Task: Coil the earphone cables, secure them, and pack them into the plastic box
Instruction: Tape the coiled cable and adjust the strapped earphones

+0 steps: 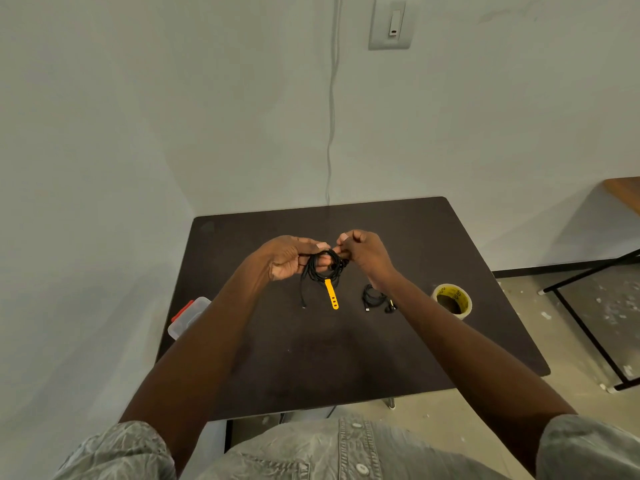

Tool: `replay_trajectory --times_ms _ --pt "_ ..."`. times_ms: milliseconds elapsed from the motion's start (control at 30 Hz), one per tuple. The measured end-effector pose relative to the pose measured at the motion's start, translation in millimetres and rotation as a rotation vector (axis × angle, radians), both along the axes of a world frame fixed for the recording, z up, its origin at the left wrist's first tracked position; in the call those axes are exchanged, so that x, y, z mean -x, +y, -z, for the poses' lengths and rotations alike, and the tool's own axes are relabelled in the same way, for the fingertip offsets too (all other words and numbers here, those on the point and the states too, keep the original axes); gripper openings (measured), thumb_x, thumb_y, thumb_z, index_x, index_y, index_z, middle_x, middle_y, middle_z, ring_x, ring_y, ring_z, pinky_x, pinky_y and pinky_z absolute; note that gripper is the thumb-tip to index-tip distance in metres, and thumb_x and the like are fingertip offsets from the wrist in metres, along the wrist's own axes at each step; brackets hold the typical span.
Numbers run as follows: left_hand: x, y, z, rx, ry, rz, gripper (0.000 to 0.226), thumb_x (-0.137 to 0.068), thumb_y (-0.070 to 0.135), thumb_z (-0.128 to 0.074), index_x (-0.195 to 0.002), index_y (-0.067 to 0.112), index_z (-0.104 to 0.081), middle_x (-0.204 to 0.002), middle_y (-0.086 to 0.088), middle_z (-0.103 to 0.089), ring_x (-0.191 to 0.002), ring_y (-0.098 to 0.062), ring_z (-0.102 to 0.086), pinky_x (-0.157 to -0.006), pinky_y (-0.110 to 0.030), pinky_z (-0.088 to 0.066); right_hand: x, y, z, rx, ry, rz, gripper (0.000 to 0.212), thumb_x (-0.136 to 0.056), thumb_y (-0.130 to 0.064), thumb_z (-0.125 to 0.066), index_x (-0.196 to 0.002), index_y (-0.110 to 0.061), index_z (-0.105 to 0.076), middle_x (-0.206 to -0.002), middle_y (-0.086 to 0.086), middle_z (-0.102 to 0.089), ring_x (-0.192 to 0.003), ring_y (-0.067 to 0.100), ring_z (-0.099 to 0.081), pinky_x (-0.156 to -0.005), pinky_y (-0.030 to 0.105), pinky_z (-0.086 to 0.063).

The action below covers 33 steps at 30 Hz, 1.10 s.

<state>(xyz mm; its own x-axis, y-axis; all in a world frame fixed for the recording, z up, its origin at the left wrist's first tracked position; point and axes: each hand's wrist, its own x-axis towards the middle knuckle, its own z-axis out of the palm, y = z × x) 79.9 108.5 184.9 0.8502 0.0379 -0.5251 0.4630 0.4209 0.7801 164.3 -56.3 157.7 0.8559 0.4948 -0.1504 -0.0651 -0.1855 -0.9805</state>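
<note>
Both hands are raised above the dark worktop (pixel 346 358), working on one black earphone cable (pixel 322 268) gathered into a loose coil between them. The left hand (pixel 287 259) is curled around the left side of the coil, its fingers passing through the loop, and the right hand (pixel 362 252) is clenched on the coil's right side, thumb and fingertips pinching the strands. A yellow strap (pixel 331 294) with a row of holes hangs down from the bottom of the coil, and one loose cable end dangles beside it on the left, its tip near the worktop. A second earphone cable (pixel 375 299) lies bunched on the worktop just under the right wrist, its plug and earbuds spread toward the near side. The clear plastic box (pixel 188 318) with a red clasp sits at the worktop's left edge, partly hidden by the left forearm. A roll of yellow-printed tape (pixel 452 299) rests on the right side, well apart from the cables
</note>
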Motion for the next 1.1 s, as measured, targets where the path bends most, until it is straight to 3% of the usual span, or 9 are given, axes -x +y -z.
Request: replay_trajectory --times_ms 167,300,400,567,733,800,967,1100 --pt "5 -1 3 0.060 0.014 0.027 0.035 -0.087 -0.002 -0.059 -0.121 -0.012 -0.057 -0.104 -0.025 -0.067 -0.083 -0.025 -0.072 -0.073 -0.035 -0.060 3 -1 3 0.000 0.005 0.034 0.029 -0.102 -0.024 -0.048 -0.081 -0.008 -0.059 -0.077 0.012 -0.069 -0.056 0.006 -0.062 -0.056 0.020 -0.049" --pt "6 -1 5 0.073 0.041 0.027 0.034 -0.087 0.002 -0.061 -0.118 -0.011 -0.059 -0.098 -0.023 -0.069 -0.080 -0.024 -0.072 -0.072 -0.035 -0.060 7 -3 4 0.028 -0.029 0.019 0.038 -0.100 -0.038 -0.051 -0.072 -0.012 -0.055 -0.078 0.016 -0.070 -0.061 0.012 -0.061 -0.061 0.026 -0.049" --pt "5 -3 5 0.017 0.056 0.025 0.036 -0.083 0.009 -0.067 -0.113 -0.009 -0.062 -0.091 -0.019 -0.071 -0.076 -0.022 -0.072 -0.071 -0.035 -0.061 8 -3 2 0.032 -0.052 -0.015 0.025 -0.097 -0.025 -0.058 -0.079 -0.008 -0.058 -0.076 0.010 -0.070 -0.061 0.008 -0.059 -0.064 0.027 -0.049" --pt "3 -2 7 -0.094 0.025 0.014 0.026 -0.084 -0.001 -0.066 -0.108 -0.010 -0.064 -0.088 -0.021 -0.069 -0.072 -0.021 -0.070 -0.066 -0.032 -0.060 9 -1 3 0.050 -0.073 -0.042 0.004 -0.089 -0.011 -0.061 -0.089 -0.009 -0.064 -0.078 0.004 -0.070 -0.066 0.008 -0.062 -0.066 0.026 -0.050" --pt "4 3 5 -0.137 -0.027 0.054 0.030 -0.081 -0.005 -0.067 -0.109 -0.015 -0.062 -0.090 -0.024 -0.068 -0.074 -0.024 -0.070 -0.065 -0.029 -0.058 8 -5 -3 0.044 -0.081 -0.138 0.023 -0.084 -0.027 -0.073 -0.094 -0.008 -0.066 -0.077 0.000 -0.069 -0.071 0.008 -0.063 -0.072 0.026 -0.051" --pt "4 5 6 -0.167 -0.052 0.089 0.030 -0.080 -0.006 -0.067 -0.108 -0.014 -0.063 -0.091 -0.024 -0.068 -0.076 -0.025 -0.069 -0.067 -0.028 -0.058 7 -7 -6 0.065 -0.087 -0.189 0.026 -0.080 -0.022 -0.077 -0.098 -0.008 -0.065 -0.075 -0.001 -0.068 -0.072 0.008 -0.062 -0.074 0.025 -0.050" --pt "5 4 5 -0.361 -0.138 0.155 0.034 -0.077 -0.002 -0.072 -0.110 -0.008 -0.062 -0.100 -0.027 -0.070 -0.083 -0.027 -0.069 -0.073 -0.030 -0.057 8 -4 -10 0.073 -0.133 -0.215 0.017 -0.079 -0.007 -0.077 -0.092 -0.003 -0.067 -0.073 0.005 -0.069 -0.066 0.010 -0.065 -0.068 0.021 -0.051" --pt "2 1 5 -0.750 -0.255 0.241 0.022 -0.080 0.002 -0.071 -0.101 -0.002 -0.067 -0.087 -0.014 -0.074 -0.074 -0.019 -0.070 -0.072 -0.025 -0.055 10 2 -8 0.085 -0.085 -0.191 0.008 -0.084 0.000 -0.068 -0.086 0.008 -0.066 -0.075 0.017 -0.073 -0.065 0.019 -0.067 -0.073 0.033 -0.055"
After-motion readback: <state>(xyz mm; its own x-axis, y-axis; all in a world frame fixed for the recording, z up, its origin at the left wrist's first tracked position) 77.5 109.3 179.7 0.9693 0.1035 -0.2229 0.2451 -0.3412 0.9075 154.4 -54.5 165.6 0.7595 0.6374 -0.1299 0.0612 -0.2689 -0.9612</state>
